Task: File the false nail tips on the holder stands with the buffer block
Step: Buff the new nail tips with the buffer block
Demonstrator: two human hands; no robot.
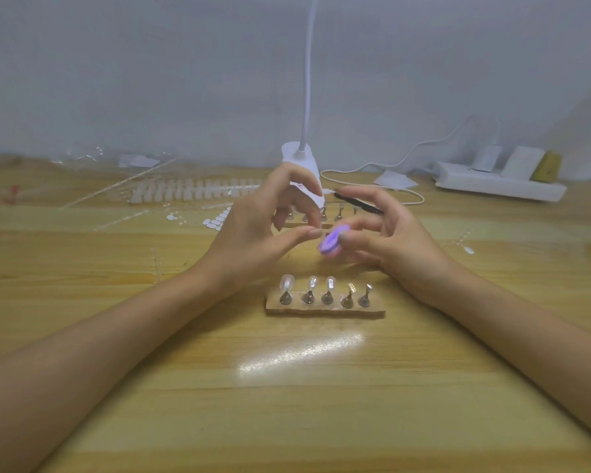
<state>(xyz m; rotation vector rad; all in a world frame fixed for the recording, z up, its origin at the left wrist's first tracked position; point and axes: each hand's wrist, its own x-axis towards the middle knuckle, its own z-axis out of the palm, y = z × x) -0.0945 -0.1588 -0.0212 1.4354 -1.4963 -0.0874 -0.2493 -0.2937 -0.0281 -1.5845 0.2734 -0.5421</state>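
Pinching the buffer block (330, 242), the right hand (389, 240) sits beside the left hand (253, 230) (grip unclear)

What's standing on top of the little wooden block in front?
Five small silver metal holder stands in a row. The left three carry clear false nail tips; the right two's tops are too small to tell.

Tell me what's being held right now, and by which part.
The right hand pinches the purple buffer block by its right edge, between thumb and fingers. The left hand seems to hold nothing.
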